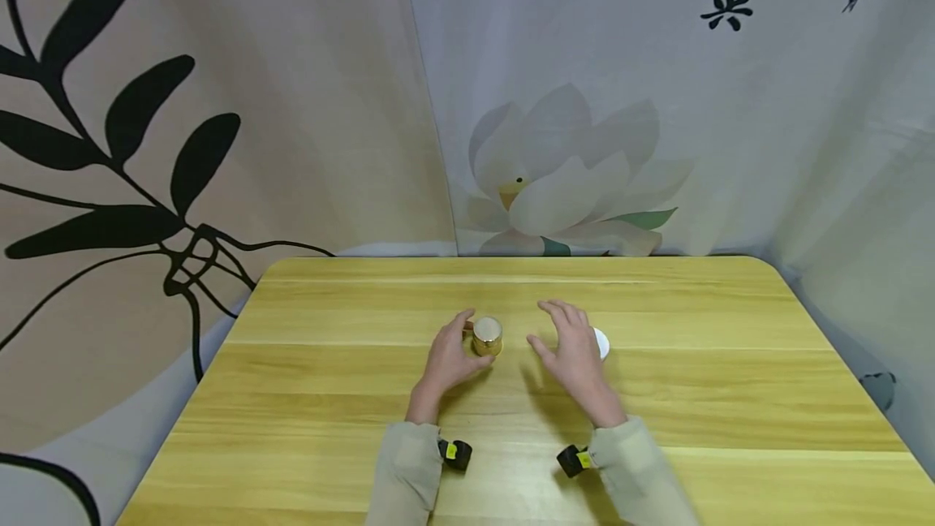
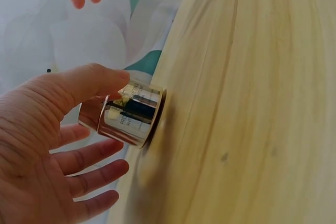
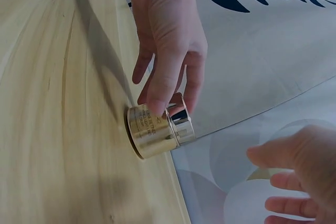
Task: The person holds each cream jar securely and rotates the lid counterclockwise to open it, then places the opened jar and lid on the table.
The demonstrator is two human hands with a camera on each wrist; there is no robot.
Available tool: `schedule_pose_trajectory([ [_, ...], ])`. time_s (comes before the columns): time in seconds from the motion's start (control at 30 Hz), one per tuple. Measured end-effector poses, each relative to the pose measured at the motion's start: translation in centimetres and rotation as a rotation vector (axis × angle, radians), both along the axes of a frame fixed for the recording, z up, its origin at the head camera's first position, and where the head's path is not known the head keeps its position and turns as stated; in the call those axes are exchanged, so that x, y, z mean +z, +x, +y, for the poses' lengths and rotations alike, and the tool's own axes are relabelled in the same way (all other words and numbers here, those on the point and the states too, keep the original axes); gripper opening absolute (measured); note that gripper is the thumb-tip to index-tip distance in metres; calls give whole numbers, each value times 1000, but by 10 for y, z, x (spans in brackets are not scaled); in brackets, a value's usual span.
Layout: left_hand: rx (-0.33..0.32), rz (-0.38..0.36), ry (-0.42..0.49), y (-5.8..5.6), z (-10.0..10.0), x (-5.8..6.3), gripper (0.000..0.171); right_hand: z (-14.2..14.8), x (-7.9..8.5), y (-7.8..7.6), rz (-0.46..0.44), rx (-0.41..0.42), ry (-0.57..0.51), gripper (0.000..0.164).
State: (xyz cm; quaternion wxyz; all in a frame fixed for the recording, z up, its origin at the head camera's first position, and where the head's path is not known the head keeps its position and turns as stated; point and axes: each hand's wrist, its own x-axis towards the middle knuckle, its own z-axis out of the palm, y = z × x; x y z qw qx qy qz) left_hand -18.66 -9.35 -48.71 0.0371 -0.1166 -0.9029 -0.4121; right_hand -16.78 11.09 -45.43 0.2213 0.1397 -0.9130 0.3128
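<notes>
Head view: we see the gold jar (image 1: 487, 339) upright on the wooden table (image 1: 329, 428), left of centre; left hand (image 1: 449, 355) spread loosely around it, fingers extended, not gripping; we cannot tell if the thumb touches; right hand (image 1: 577, 355) released, fingers apart, well clear of the jar; we note a white round object (image 1: 602, 343) just beside it, partly hidden.

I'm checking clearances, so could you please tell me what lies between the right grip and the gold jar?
In the head view, only bare wooden tabletop shows between the right grip and the gold jar; no object lies there.
</notes>
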Motion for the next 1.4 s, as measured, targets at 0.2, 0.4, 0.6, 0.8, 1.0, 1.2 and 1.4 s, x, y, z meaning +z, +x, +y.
schedule_pose_trajectory([
  [0.2, 16, -13, 19, -2, 4, -2, 78, -3, 1, 1, -33, 5, -25, 52],
  [0.4, 46, -42, 57, -4, 8, -4, 73, -6, 1, 0, -49, 12, -47, 51],
  [0.6, 53, -32, 50, -7, 9, -8, 60, -9, 2, 0, -48, 13, -52, 51],
  [0.8, 68, 16, -18, -8, 10, -12, 50, -11, 1, 1, -19, 22, -73, 51],
  [1.0, 81, 29, -75, -10, 10, -14, 51, -12, -7, -1, 48, 53, -117, 47],
  [1.2, 86, 29, -66, -10, 10, -13, 50, -16, -3, 0, -17, 48, -131, 47],
  [1.4, 42, -6, 52, -9, 11, -13, 50, -17, 1, 2, -82, 33, -118, 46],
])
